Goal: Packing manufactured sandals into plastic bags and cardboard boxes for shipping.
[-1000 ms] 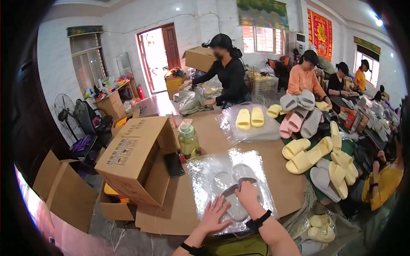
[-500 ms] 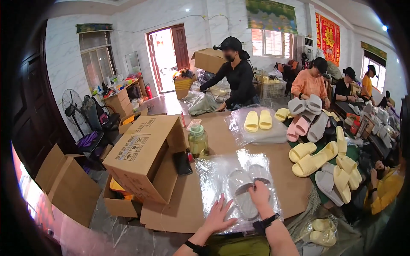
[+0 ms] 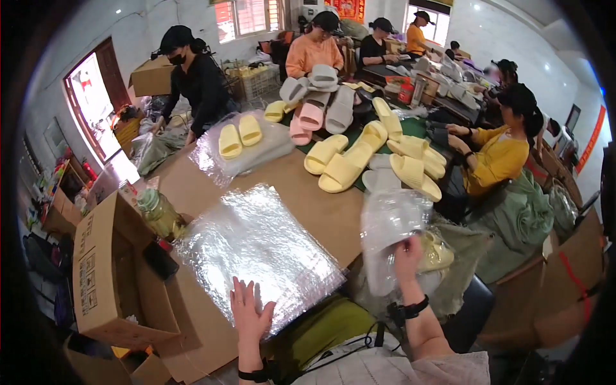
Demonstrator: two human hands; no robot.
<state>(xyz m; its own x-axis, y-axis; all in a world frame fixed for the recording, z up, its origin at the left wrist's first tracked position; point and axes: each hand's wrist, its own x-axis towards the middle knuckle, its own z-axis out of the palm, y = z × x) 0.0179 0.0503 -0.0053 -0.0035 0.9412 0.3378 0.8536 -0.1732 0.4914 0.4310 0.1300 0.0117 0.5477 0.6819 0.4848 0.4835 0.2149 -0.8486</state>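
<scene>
My left hand (image 3: 250, 312) lies with fingers spread on the near edge of a stack of shiny clear plastic bags (image 3: 260, 240) on the cardboard-covered table. Out past the table's right edge, my right hand (image 3: 408, 256) grips a pair of pale slippers in a clear plastic bag (image 3: 389, 226). The bag hangs from my closed fingers, and its lower part is blurred. Below and behind it, yellow slippers in clear plastic (image 3: 436, 251) show inside an open sack (image 3: 471, 247). Loose yellow slippers (image 3: 353, 160) are piled just beyond the bag.
An open cardboard box (image 3: 119, 276), a greenish jar (image 3: 157, 212) and a dark phone-like object (image 3: 160, 260) are on the left. Yellow slippers (image 3: 240, 136) rest on plastic bags at the far side. Grey and pink slippers (image 3: 314, 106) are heaped beyond. Several co-workers sit or stand around.
My right hand has lifted the bagged slippers off the stack and carried them right, over the sack. My left hand stays on the bags. The view has swung to the right.
</scene>
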